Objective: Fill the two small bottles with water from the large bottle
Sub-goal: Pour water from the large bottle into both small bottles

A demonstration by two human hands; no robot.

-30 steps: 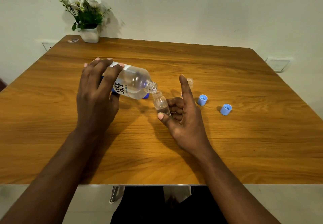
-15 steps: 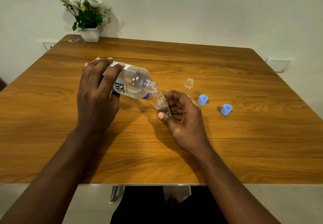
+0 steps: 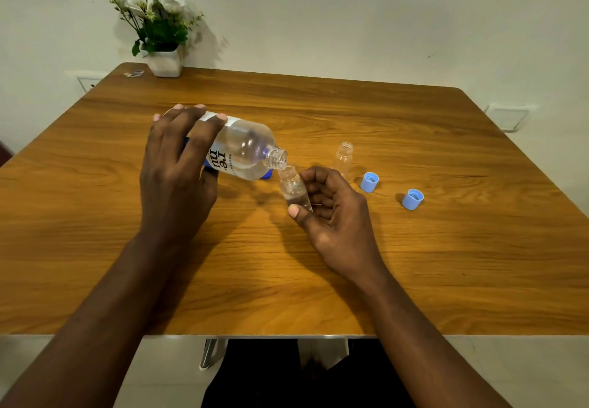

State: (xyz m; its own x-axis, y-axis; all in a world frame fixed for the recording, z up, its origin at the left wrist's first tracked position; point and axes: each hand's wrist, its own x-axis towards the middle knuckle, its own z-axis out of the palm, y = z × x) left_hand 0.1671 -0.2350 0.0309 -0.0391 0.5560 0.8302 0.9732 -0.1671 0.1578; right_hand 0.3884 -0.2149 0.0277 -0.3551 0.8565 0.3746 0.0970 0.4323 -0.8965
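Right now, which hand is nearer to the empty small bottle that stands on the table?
The right hand. The empty small bottle stands just beyond its knuckles, while the left hand grips the large bottle farther away.

Glossy wooden table (image 3: 414,264), clear-plastic bottles (image 3: 248,149)

My 2 forearms are bare, with no sleeves, watch or rings. My fingers (image 3: 204,127) have short nails. I wear dark clothing (image 3: 264,372) below.
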